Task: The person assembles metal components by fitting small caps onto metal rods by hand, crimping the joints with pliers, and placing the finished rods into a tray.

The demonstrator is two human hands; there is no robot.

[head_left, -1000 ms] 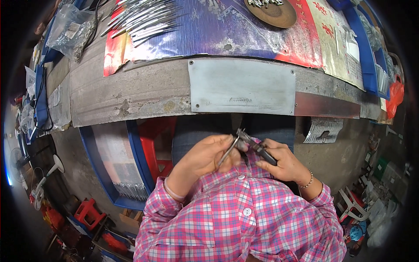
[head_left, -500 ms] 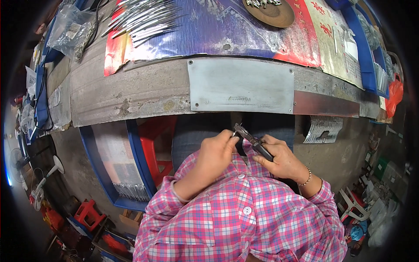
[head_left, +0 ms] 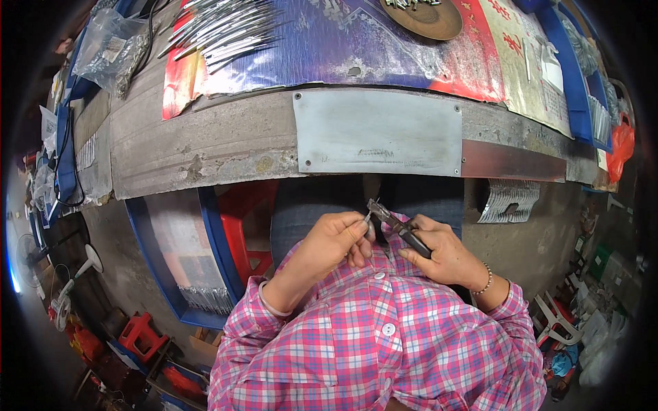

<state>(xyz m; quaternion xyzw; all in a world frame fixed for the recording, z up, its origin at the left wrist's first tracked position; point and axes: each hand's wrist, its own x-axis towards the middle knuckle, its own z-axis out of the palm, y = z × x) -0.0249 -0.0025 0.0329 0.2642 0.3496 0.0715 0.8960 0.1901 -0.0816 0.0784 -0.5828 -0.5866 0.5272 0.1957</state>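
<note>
Close to my body, just below the bench edge, my right hand (head_left: 442, 252) is wrapped round the dark handles of a pair of pliers (head_left: 412, 240). The metal jaws point up and to the left. My left hand (head_left: 337, 238) pinches a thin silvery metal piece (head_left: 368, 216) between thumb and forefinger, right beside the jaws. Its other fingers curl loosely underneath. The piece is too small to name, and whether the jaws touch it I cannot tell.
On the bench lie a pile of slender silvery metal strips (head_left: 229, 31) and a round brown dish (head_left: 432, 22) holding small metal parts. A pale plate (head_left: 380, 133) is screwed to the front edge. A blue-sided tray (head_left: 216, 233) and a red stool (head_left: 236, 233) stand at lower left.
My left hand has shifted slightly down and left and turned, its lower fingers loosening while the thumb and forefinger stay pinched. The pliers remain nearly in place in my right hand.
</note>
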